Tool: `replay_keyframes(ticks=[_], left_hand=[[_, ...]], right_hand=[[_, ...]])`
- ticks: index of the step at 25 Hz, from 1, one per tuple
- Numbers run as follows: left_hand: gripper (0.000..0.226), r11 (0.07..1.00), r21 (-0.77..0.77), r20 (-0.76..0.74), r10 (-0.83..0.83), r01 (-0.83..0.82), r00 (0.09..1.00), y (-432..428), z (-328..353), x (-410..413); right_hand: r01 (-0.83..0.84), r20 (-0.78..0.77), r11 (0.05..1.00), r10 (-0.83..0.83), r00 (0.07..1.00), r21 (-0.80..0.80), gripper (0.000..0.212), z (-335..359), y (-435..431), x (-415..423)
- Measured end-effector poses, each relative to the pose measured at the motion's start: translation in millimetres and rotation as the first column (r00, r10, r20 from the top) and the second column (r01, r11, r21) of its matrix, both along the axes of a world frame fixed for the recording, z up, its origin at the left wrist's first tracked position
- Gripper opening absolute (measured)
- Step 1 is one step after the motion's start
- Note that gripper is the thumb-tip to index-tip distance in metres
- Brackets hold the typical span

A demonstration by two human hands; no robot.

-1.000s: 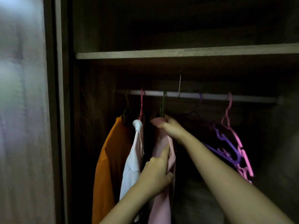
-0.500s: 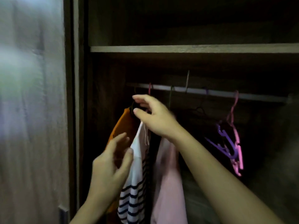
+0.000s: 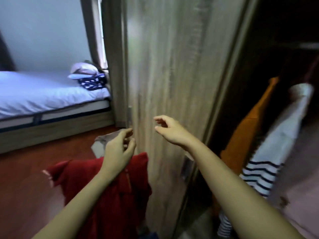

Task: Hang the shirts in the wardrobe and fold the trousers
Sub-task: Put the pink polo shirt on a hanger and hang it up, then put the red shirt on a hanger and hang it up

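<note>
Red crumpled shirt (image 3: 131, 195) lies on the brown wooden floor (image 3: 25, 178) just below our left hand (image 3: 119, 150); it and our right hand (image 3: 170, 131) are loosely spread, empty. We should lift the shirt by its shoulders so it hangs straight; beyond, an orange shirt (image 3: 250, 126) hangs in the dark wardrobe (image 3: 276, 31).

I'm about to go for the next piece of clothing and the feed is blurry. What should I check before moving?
1. Left hand free: ok, fingers loosely curled, nothing in its grip.
2. Right hand free: ok, holds nothing.
3. Next garment in view: ok, a red garment lies on the floor below the left hand.
4. Shirt or trousers: cannot tell, too blurred.
5. Wardrobe open: ok, the orange shirt and striped shirt show, hanging inside.
6. Spare hanger ready: cannot tell, none is in view.
</note>
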State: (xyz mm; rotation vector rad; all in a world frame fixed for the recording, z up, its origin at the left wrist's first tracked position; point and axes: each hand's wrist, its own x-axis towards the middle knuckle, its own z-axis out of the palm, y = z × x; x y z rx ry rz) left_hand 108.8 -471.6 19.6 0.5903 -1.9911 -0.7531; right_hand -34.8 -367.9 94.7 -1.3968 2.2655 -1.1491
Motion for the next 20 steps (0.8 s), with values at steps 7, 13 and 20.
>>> replay_keyframes(ticks=[7, 13, 20], left_hand=[[0.058, 0.988, -0.151, 0.568, 0.067, 0.023, 0.821, -130.2, -91.9, 63.0], [0.06, 0.917, -0.351, 0.757, 0.158, 0.191, 0.634, -169.6, -163.9, 83.2], [0.056, 0.884, -0.438, 0.648, 0.186, 0.161, 0.739, -173.7, -184.1, 82.5]], right_hand=[[0.012, 0.059, 0.977, -0.025, 0.998, 0.211, 0.039, -110.6, -117.2, 43.0], [0.312, 0.028, 0.902, -0.335, 0.942, 0.3, 0.045, -195.3, -133.6, 57.9], [0.524, -0.013, 0.85, -0.524, 0.851, 0.045, 0.026, -234.5, -135.1, 82.4]])
